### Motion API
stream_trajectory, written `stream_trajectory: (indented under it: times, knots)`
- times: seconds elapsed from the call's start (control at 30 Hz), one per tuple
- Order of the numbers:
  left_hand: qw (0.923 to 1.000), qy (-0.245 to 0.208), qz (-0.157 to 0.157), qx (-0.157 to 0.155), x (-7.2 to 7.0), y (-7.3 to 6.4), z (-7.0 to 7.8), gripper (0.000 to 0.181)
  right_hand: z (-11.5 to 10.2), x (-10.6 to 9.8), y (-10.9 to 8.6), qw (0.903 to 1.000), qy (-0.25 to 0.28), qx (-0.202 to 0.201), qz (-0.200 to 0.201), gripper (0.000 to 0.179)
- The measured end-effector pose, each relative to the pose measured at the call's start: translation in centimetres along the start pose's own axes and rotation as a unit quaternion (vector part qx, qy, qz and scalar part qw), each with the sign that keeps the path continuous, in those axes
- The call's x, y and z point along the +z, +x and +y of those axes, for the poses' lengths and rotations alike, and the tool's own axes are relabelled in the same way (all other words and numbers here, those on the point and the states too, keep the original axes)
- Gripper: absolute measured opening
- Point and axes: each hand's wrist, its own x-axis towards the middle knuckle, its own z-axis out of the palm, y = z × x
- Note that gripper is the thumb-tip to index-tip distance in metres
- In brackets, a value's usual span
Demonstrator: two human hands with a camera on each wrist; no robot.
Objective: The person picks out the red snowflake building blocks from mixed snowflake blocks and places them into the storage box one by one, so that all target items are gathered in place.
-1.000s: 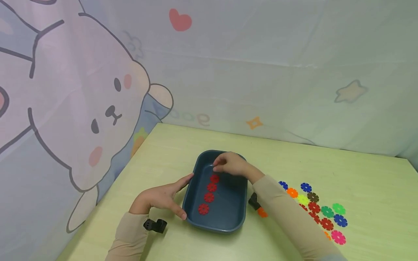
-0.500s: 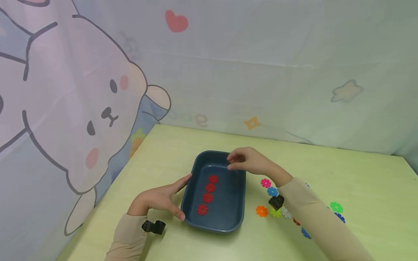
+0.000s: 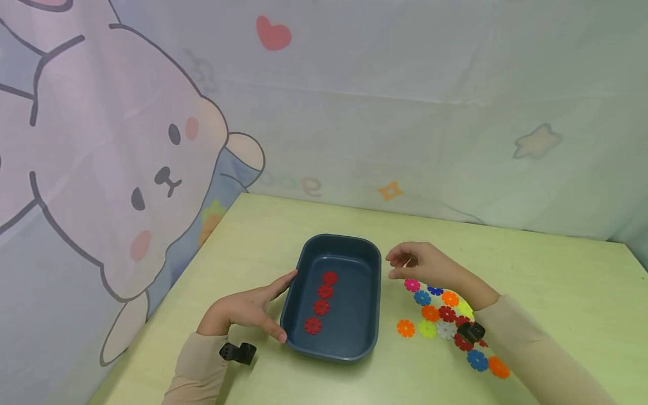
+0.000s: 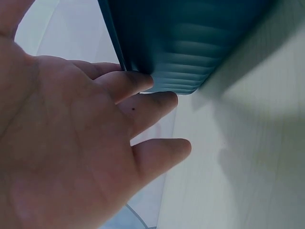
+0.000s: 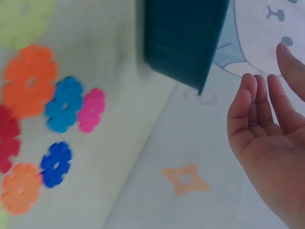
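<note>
A dark blue rectangular tray (image 3: 354,315) stands on the table, with several red snowflake-shaped plastic discs (image 3: 321,307) lying in a slanting row on its floor. My left hand (image 3: 248,308) is at the tray's left side, thumb and forefinger spread along the rim. In the left wrist view, its fingertips (image 4: 164,99) rest against the tray's outer wall. Beyond the right rim, my right hand (image 3: 422,263) hovers with loosely bent fingers and holds nothing; the right wrist view shows its bare palm (image 5: 274,148). A pink disc (image 3: 412,285) lies just below that hand.
Loose discs in several colours lie right of the tray, among them an orange disc (image 3: 405,328), a grey disc (image 3: 446,329) and a blue disc (image 3: 477,360). The right forearm covers some of them. A printed cloth (image 3: 405,112) hangs behind the table (image 3: 567,292).
My right hand has moved from inside the tray, above the far end of the red row, out to the right past the rim. More loose discs have come into sight. The left hand stays at the tray.
</note>
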Motion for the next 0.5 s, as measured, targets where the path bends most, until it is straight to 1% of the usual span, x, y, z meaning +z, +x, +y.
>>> stream_trajectory:
  times: [0.17, 0.23, 0.5]
  knots:
    - [1.0, 0.001, 0.004, -0.006, 0.0, 0.0, 0.0, 0.127, 1.1, -0.2, -1.8, 0.9999, -0.004, -0.009, -0.003, 0.031]
    - [1.0, 0.0, 0.004, -0.006, 0.0, -0.1, 0.1, 0.127, 1.6, -0.2, -2.6, 1.0, -0.004, -0.007, -0.004, 0.031]
    - [1.0, 0.002, 0.003, -0.008, 0.1, -0.1, 0.2, 0.127, 4.0, -0.3, -5.1, 0.9997, -0.004, 0.019, -0.017, 0.035]
